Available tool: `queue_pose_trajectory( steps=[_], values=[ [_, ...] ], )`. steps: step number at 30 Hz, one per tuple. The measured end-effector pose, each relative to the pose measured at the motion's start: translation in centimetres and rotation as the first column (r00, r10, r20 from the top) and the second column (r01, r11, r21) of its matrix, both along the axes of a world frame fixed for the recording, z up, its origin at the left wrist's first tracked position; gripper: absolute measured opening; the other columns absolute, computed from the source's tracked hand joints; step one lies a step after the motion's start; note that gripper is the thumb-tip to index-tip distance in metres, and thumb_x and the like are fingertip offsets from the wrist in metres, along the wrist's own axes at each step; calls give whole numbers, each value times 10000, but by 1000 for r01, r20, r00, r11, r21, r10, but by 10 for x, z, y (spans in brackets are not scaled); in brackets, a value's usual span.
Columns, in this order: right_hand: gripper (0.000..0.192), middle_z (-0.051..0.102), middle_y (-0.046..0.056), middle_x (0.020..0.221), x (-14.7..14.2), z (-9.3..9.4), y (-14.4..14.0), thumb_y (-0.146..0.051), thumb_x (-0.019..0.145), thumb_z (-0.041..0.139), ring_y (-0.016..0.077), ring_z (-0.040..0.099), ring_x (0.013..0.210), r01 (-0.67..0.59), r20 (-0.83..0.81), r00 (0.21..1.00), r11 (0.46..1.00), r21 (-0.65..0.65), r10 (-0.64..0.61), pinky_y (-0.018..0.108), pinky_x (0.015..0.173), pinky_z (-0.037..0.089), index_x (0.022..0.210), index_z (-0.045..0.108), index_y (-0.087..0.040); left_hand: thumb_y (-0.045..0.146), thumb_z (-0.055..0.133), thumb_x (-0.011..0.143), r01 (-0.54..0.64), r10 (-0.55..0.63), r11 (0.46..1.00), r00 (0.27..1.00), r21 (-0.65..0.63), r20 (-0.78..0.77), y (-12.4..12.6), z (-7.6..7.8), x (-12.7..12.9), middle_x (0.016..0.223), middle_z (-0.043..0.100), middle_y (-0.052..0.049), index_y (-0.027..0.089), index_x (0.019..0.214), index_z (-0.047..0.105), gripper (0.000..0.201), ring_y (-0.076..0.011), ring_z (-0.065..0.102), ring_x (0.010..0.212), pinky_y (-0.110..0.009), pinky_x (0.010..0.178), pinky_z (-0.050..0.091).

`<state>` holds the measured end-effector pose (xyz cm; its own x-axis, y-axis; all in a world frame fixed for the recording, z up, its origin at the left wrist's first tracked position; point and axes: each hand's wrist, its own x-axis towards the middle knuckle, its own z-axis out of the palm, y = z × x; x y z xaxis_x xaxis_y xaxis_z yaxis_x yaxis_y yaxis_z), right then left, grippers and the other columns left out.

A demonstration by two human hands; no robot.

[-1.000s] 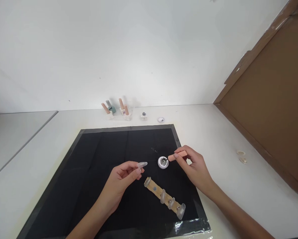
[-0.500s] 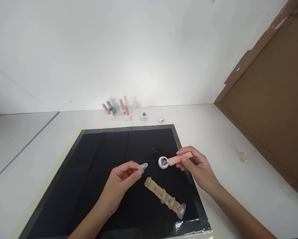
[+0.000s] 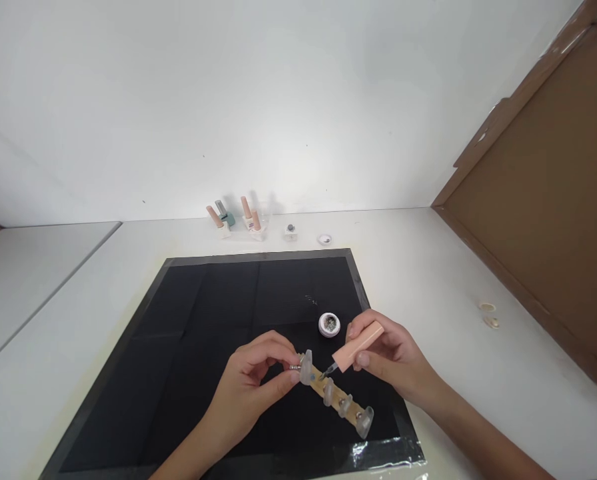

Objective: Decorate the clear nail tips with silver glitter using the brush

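Note:
My left hand (image 3: pixel 263 373) is pinched on a small metal peg carrying a clear false nail (image 3: pixel 306 368), which stands on edge over the upper end of a tan strip (image 3: pixel 336 397). Several more clear false nails are fixed along that strip, one of them at its lower end (image 3: pixel 364 423). In my right hand (image 3: pixel 391 350) is a nail polish brush (image 3: pixel 357 347) with a peach handle, its dark bristles pointing down left, close to the held nail and above the strip. An open white pot (image 3: pixel 329 325) of dark glittery stuff sits just beyond the brush.
A black mat (image 3: pixel 208 320) with taped edges covers the middle of the white table. Polish bottles (image 3: pixel 255 227) stand along the back, beside a small uncapped bottle (image 3: pixel 291 232) and a white lid (image 3: pixel 324 239). Two small pale pieces (image 3: pixel 489 315) lie at right, near a brown cardboard panel (image 3: pixel 538 233).
The brush has come out of the pot and moved down left to the strip. My left hand has moved slightly right and down, turning the false nail upright.

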<state>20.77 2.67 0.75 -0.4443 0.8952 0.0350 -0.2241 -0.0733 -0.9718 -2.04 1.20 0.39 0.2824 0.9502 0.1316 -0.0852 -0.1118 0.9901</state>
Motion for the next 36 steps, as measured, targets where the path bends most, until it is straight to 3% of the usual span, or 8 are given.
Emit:
queue_pose_trajectory(
  steps=[13,23,30,36],
  values=[
    [227,510,-13,718,-8,2,-6,-417,816,635,109,475,597,69,173,981,993,95,-85,225,546,411,829,555,-205,107,701,739,62,-61,998,996,12,-60,-6,4,8,752,653,-40,212,774,746,119,-153,616,675,-255,624,486],
    [191,498,-18,671,-7,6,-10,-399,826,625,122,454,587,269,179,927,916,299,-330,228,518,383,807,550,-225,153,707,748,75,-76,996,997,-44,-22,-7,4,9,754,661,-43,212,768,750,76,-155,618,688,-256,628,492],
    [217,542,-12,643,-9,6,-13,-417,816,635,130,497,565,110,165,973,954,280,-161,245,513,423,809,542,-221,166,713,749,95,-95,994,995,-50,9,-8,5,10,749,667,-40,227,782,755,81,-154,615,683,-260,629,493],
    [209,537,-6,629,-12,9,-12,-410,815,627,140,493,567,247,267,888,878,410,-374,251,503,422,754,567,-219,155,718,738,104,-105,994,994,-38,-5,-9,6,10,734,670,-39,233,768,760,94,-156,614,675,-258,616,491]
  ],
)
